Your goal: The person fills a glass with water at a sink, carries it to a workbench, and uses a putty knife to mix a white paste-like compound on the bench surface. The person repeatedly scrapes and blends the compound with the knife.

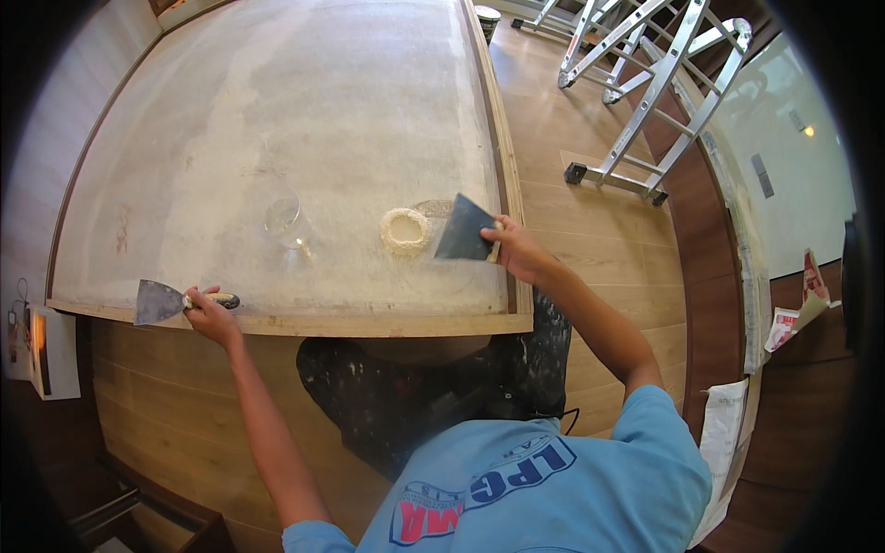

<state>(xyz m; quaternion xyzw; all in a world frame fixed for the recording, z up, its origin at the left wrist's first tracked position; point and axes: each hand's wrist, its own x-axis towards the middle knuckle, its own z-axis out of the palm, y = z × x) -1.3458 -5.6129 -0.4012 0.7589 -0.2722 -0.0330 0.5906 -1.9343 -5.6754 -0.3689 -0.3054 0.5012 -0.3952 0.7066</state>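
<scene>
My left hand [212, 316] is closed round the handle of a putty knife [161, 302], near the front left edge of a large wood-framed board [350, 111]. The knife's grey blade points left. In my right hand [519, 251] is a wide scraper [464, 230], its dark blade tilted over the board's right side. Just left of that blade lies a ring of cream-coloured powder [405, 231] with a hollow middle. A brownish patch [433, 208] shows behind it. Farther left is a round, clear, cup-like thing [282, 217], hard to make out.
An aluminium folding ladder [659, 101] stands on the wood floor [608, 240] at the far right. A bucket [488, 20] is beyond the board's far right corner. Crumpled paper [797, 309] hangs by the right wall. My knees [406, 387] are close to the board's front edge.
</scene>
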